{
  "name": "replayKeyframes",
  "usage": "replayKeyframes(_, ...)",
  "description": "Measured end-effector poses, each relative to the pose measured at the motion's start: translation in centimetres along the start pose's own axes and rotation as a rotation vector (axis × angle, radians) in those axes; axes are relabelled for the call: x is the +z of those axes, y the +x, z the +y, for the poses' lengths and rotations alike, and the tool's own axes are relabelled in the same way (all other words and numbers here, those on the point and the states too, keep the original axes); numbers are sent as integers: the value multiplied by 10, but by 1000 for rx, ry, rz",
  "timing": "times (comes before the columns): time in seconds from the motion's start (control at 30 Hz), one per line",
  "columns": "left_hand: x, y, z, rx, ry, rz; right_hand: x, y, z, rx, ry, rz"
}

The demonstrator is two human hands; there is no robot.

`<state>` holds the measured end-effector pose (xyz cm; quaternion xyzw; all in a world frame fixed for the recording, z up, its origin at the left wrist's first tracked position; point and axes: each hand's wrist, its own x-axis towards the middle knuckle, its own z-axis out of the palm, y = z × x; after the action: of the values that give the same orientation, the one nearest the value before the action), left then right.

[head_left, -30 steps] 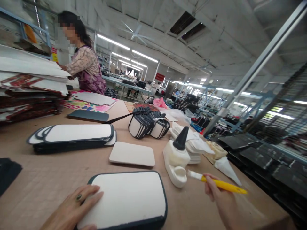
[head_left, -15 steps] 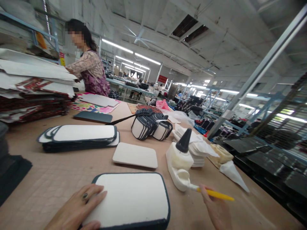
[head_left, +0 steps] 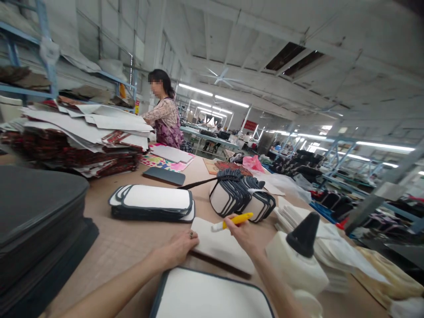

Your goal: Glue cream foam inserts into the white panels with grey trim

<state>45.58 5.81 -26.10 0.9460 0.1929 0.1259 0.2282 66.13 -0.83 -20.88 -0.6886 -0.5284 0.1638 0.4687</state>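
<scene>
My left hand [head_left: 180, 248] is stretched out at 12 o'clock, fingers curled over the near left edge of the pad [head_left: 222, 247], a thin cream board with rounded corners; its near side looks tilted up off the desk [head_left: 126, 240], with a shadow under it, so I judge it is being lifted or dragged, not pressed flat. My right hand [head_left: 243, 234] is closed on the brush [head_left: 232, 221], a yellow handle with a pale tip pointing to 9 o'clock, held just above the pad's far edge; I cannot tell whether the tip touches it. The step in hand, as I read it, is fetching the pad with the brush kept ready. Directly below, at 6 o'clock, lies the panel [head_left: 208, 298], white face up with a dark rim, apart from both hands. The glue bottle [head_left: 298, 260] with its black cone cap stands at 3 o'clock, near my right forearm. The next move calls for a firm pinch on the pad's edge, keeping the brush tip off everything else. At 10 o'clock sits a stack [head_left: 152, 203] of similar panels, and at 1 o'clock a fanned bundle [head_left: 241, 198] of them. At 11 o'clock, well apart, another person [head_left: 165, 117] works at the desk's far end.
</scene>
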Motion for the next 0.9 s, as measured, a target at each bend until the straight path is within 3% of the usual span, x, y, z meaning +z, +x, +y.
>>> replayKeyframes(0.1,3,1,-2,-7,53,-18,32,27,9,-18,-29,-62)
replayKeyframes(0.2,1,2,-2,-7,64,-21,37,38,18,-1,-82,-92)
replayKeyframes(0.27,1,3,-2,-2,53,-19,16,38,28,29,-137,-80)
replayKeyframes(0.4,1,4,-7,8,3,-7,-45,25,45,111,-284,28)
replayKeyframes(0.47,1,4,-10,-1,-24,11,-52,19,43,112,-314,45)
replayKeyframes(0.53,1,5,-13,-24,-43,35,-32,15,31,67,-288,-18)
replayKeyframes(0.63,-1,5,-14,-39,-56,54,15,13,11,-20,-220,-187)
replayKeyframes(0.7,-3,5,-12,-34,-62,53,25,8,7,-37,-224,-251)
replayKeyframes(0.77,-5,4,-9,-26,-72,59,7,0,14,-12,-281,-230)
replayKeyframes(0.9,-5,3,-7,5,-108,79,-60,-12,38,71,-428,-77)
